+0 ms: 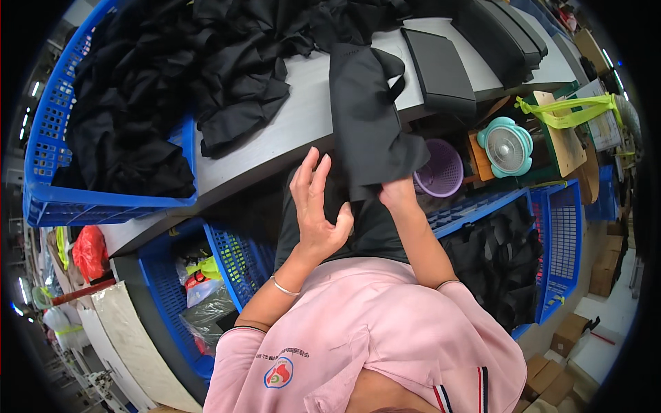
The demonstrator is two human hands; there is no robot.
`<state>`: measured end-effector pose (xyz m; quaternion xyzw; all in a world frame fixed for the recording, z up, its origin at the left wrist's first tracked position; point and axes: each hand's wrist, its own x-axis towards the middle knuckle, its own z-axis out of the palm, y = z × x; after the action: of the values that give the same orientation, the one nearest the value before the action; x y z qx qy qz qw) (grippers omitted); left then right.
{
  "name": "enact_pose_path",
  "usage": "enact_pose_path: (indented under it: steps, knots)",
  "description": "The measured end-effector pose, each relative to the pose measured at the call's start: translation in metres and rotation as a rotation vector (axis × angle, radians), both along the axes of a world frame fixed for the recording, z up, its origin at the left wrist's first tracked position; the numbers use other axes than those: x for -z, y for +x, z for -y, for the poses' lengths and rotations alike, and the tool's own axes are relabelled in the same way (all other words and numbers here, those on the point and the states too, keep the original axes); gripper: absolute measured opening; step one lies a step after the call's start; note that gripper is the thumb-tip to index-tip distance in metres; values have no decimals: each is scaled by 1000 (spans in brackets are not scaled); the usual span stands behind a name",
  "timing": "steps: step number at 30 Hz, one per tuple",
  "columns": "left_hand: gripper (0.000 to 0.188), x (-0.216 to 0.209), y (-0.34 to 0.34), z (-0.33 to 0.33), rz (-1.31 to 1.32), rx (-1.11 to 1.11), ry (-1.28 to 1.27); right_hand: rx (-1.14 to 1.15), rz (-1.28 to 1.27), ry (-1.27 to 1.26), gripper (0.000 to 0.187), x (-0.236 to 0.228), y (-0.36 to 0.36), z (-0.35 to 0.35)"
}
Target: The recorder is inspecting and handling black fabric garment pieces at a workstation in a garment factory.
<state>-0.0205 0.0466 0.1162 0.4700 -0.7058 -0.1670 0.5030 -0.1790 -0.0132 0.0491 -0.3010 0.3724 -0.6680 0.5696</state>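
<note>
My right hand (399, 195) grips the lower edge of a black fabric piece (365, 117) with a strap-like loop at its upper right side. The piece hangs over the front edge of a light grey table (303, 103), its upper part lying on the top. Part of the right fingers is hidden behind the cloth. Just left of the fabric, my left hand (319, 213) is raised with fingers and thumb apart, holding nothing. Loose black cloth pieces (241, 103) lie heaped on the table to the left, and flat black stacks (438, 72) lie to the right.
A blue crate (113, 201) full of black cloth stands at the left. Below it, another blue crate (162, 275) holds bags. On the right are a purple basket (441, 168), a teal fan (507, 146), and a blue crate (559, 241) beside more black pieces (492, 261).
</note>
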Motion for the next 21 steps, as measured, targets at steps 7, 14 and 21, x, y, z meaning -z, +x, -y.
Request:
enact_pose_path:
  steps: [7,14,21]
  knots:
    - [87,-3,-28,15,1,-198,-38,-94,223,162,45,-58,9,-5]
    - [63,-9,-38,14,-309,-178,-46,-160,210,68,42,-57,0,-11]
    - [63,-14,-38,11,-360,-118,-34,-173,255,21,41,-45,0,-7]
